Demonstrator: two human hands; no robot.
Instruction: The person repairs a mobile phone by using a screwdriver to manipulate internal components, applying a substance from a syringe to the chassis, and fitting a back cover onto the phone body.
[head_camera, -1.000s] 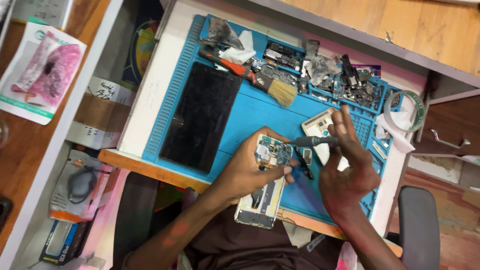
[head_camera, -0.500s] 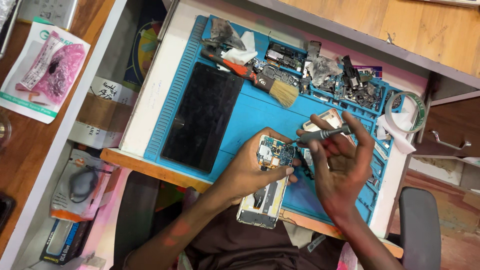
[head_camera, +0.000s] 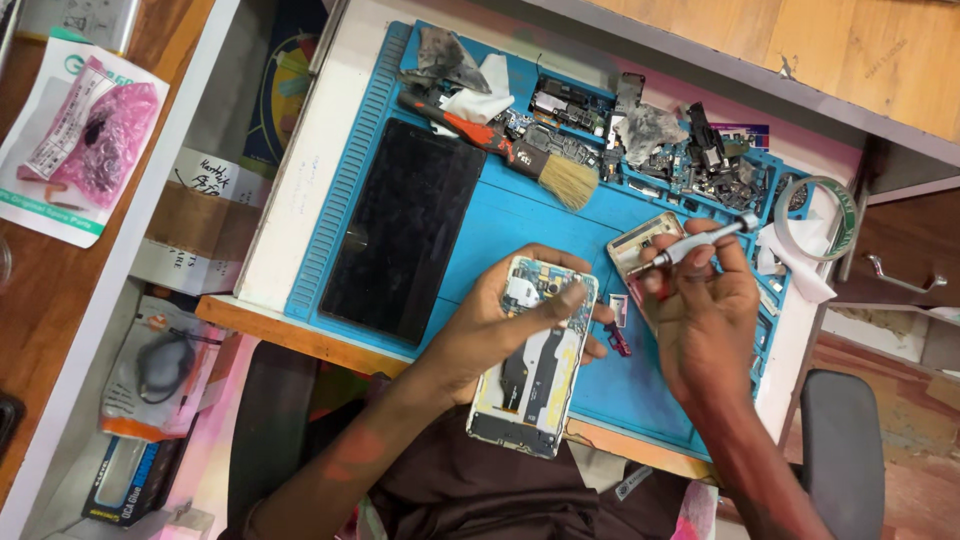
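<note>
1. While seated at a blue work mat (head_camera: 520, 215), a person holds an opened phone (head_camera: 535, 360) with its back cover off, circuitry facing up.
2. The left hand (head_camera: 500, 320) wraps around the phone's upper end, thumb pressed across the top.
3. The right hand (head_camera: 705, 310) pinches a slim metal screwdriver (head_camera: 690, 245) in narrow fingers, tip angled down toward the left.
4. The phone's long axis runs from the mat toward the person's body (slightly tilted); it lies just left of the right hand, so the screwdriver tip is near its upper right edge.
5. A dark screen panel (head_camera: 405, 230) lies flat to the left; a brush (head_camera: 500, 145) and loose parts sit beyond.
</note>
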